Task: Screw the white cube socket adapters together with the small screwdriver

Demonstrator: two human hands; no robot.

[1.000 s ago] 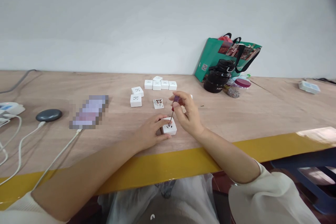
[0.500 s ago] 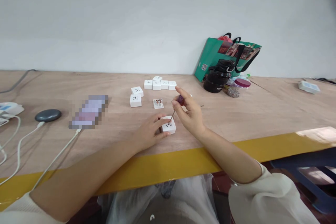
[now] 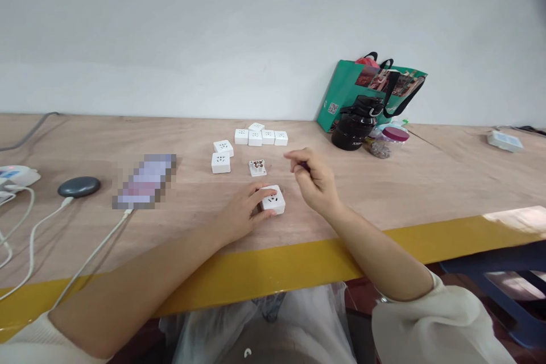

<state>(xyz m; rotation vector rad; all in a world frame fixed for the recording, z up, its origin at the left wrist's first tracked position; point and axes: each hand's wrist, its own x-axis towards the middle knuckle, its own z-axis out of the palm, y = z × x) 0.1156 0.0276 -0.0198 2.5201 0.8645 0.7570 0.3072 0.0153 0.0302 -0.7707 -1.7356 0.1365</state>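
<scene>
My left hand [image 3: 244,211] is closed around a white square power socket [image 3: 273,200], thumb at its near side and fingers over its top left. The socket lies face up on the table with its slots showing. To its right, my right hand [image 3: 314,182] hovers with its fingers curled in and its index finger pointing left. Whatever it may hold is hidden by the fingers; no screwdriver shows. Beyond the socket lies an open socket base [image 3: 257,168] with copper-coloured metal parts inside.
Several white sockets [image 3: 220,163] stand at the back and left. A pixelated phone [image 3: 147,182] on a cable and a dark oval device [image 3: 79,186] are left. A black bottle [image 3: 355,125], a clear jar [image 3: 381,148] and a green bag [image 3: 336,91] stand back right.
The screwdriver that my right hand held upright in the socket's face has left it and is out of sight. My right hand has moved slightly right and its fingers have curled in.
</scene>
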